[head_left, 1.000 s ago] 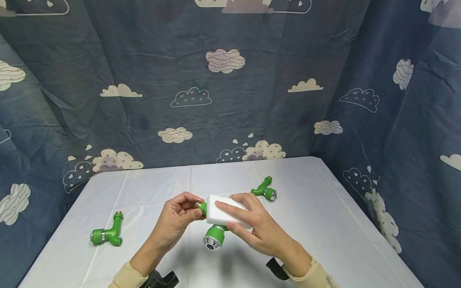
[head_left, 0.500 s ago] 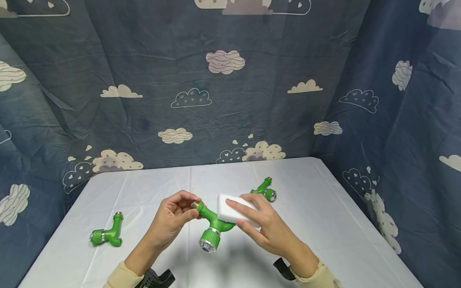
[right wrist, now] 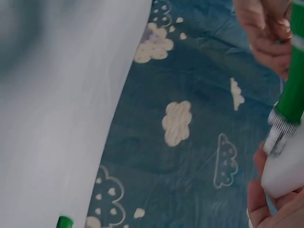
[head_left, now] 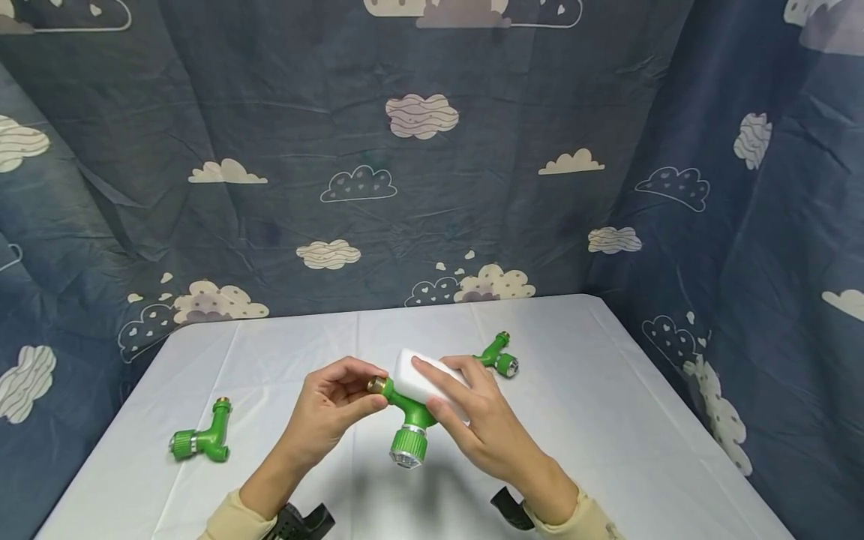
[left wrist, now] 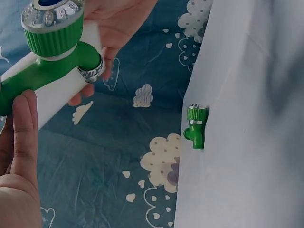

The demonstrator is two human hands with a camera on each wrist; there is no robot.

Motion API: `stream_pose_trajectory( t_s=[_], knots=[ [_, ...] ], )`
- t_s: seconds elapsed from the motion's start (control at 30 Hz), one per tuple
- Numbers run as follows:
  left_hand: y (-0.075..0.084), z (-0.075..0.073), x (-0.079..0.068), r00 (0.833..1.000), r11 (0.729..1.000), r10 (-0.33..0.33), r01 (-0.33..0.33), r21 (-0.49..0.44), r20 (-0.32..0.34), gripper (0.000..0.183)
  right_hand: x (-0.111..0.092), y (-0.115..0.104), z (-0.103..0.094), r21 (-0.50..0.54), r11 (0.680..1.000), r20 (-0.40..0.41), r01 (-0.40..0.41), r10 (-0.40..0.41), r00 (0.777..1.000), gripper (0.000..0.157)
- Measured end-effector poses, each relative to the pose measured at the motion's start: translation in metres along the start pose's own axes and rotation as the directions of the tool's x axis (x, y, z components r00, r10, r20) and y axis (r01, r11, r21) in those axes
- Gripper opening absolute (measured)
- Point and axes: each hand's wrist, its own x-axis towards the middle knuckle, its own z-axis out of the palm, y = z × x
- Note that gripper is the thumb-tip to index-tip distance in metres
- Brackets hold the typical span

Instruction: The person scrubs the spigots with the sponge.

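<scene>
Above the table, my left hand pinches a green tap by its brass threaded end, between thumb and fingers. The tap's ribbed green knob with a silver face points down toward me. My right hand grips a white sponge block, which lies against the upper side of the tap's body. In the left wrist view the sponge is behind the tap, whose spout has a silver ribbed collar. In the right wrist view the right fingers curl round the sponge near that collar.
A second green tap lies on the left of the white-covered table. Another green tap lies at the back right, partly behind the right hand. A dark blue cloth with clouds hangs behind and beside the table.
The sponge has moved along the tap, first right toward the spout, then back left and up toward the threaded end. The held tap shifts and turns slightly; the lying taps stay put.
</scene>
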Motion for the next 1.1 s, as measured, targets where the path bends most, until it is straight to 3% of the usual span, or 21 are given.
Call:
stream_pose_trajectory(
  t_s=[0.17,0.37,0.63,0.73,0.93,1.1],
  knots=[
    [0.001,0.003,0.002,0.999,1.0,-0.008,0.009,0.02,-0.038,0.027,0.002,-0.007,-0.001,0.043,0.999,-0.028,0.007,-0.006,1.0,0.057],
    [0.002,0.006,0.005,0.998,0.999,-0.046,0.046,-0.003,-0.045,0.025,0.004,-0.014,-0.003,0.069,0.993,-0.035,0.097,-0.095,0.995,0.06],
    [0.005,0.01,0.005,0.999,1.0,0.026,-0.027,-0.007,-0.037,0.02,0.007,-0.021,-0.005,-0.016,0.98,-0.068,0.197,-0.198,0.978,0.043],
    [0.007,0.01,0.005,0.998,0.999,0.046,-0.046,0.007,-0.051,0.02,0.007,-0.022,-0.007,-0.041,0.965,-0.087,0.257,-0.26,0.962,0.041],
    [0.014,0.005,0.005,0.988,0.996,0.082,-0.077,0.042,-0.133,0.027,0.004,-0.023,-0.013,-0.142,0.91,-0.106,0.39,-0.405,0.908,0.043],
    [0.02,0.002,0.005,0.983,0.996,0.074,-0.063,0.07,-0.166,0.032,0.002,-0.022,-0.019,-0.202,0.877,-0.1,0.436,-0.462,0.881,0.041]
  ],
)
